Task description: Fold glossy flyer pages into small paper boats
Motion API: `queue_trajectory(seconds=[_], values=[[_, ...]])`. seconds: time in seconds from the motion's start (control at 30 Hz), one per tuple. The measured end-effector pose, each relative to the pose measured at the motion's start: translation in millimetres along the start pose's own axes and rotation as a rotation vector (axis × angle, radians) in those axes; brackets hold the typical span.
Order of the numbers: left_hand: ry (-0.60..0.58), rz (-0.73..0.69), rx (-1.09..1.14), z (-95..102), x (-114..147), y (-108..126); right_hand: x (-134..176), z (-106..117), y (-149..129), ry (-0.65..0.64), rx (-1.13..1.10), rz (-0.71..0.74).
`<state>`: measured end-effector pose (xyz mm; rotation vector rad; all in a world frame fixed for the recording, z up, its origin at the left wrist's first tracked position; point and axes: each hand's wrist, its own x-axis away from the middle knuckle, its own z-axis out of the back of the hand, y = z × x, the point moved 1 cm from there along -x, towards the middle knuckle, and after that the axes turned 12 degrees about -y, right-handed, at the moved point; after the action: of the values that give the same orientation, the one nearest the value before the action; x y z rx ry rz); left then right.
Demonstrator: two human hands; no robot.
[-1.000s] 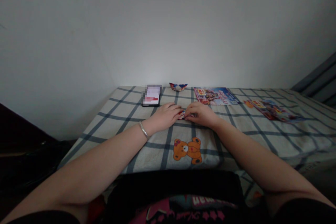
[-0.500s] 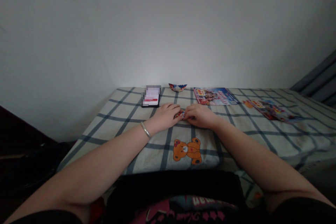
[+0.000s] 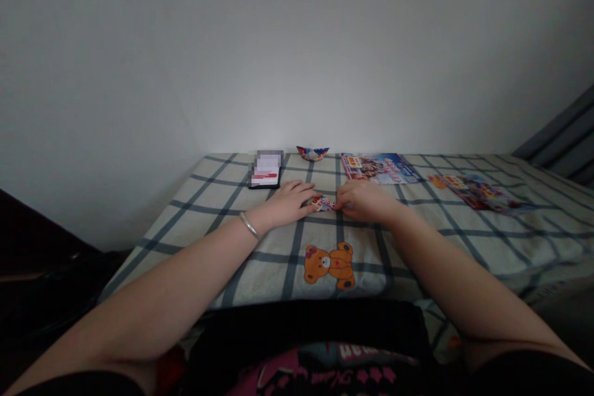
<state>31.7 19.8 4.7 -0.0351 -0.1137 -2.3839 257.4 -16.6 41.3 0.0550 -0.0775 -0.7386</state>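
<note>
A small piece of folded printed paper (image 3: 323,203) lies on the checked cloth between my two hands. My left hand (image 3: 291,201), with a silver bangle (image 3: 249,224) at its wrist, rests over the paper's left end, thumb on the near side and fingers on the far side. My right hand (image 3: 364,200) has its fingers curled and pinches the right end of the paper. Part of the paper is hidden under the fingers of both hands.
A phone (image 3: 266,169) with a lit screen lies beyond my left hand. A folded paper boat shape (image 3: 312,153) stands near the wall. Two printed leaflets, one by the wall (image 3: 383,169) and one farther right (image 3: 482,193), lie flat. A teddy bear print (image 3: 329,265) marks the cloth.
My right hand has shifted slightly right, and more of the folded paper shows between the hands. The left hand has moved slightly left.
</note>
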Motion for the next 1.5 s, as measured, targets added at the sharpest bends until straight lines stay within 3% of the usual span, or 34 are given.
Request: queue_trajectory(seconds=[0.2,0.73,0.93,1.13,1.27,1.5], values=[[-0.123,-0.045,-0.016,2.9,5.2,-14.8,3.0,-1.9,5.2,0.002,-0.029,-0.023],[-0.1,-0.106,-0.028,-0.1,10.1,-20.4,7.9,-1.9,18.0,-0.064,-0.163,-0.051],[-0.116,-0.059,-0.016,-1.5,11.6,-17.6,6.7,-0.9,5.5,0.033,-0.071,-0.039],[-0.136,-0.033,-0.017,-1.1,11.6,-15.9,-4.2,-9.2,-8.3,0.164,-0.037,0.085],[-0.11,-0.049,-0.002,-2.8,9.8,-15.4,-11.7,-13.2,-15.0,0.144,-0.102,0.152],[-0.086,-0.02,0.016,-3.3,7.0,-6.4,-15.0,-9.2,-25.1,0.097,-0.092,0.078]])
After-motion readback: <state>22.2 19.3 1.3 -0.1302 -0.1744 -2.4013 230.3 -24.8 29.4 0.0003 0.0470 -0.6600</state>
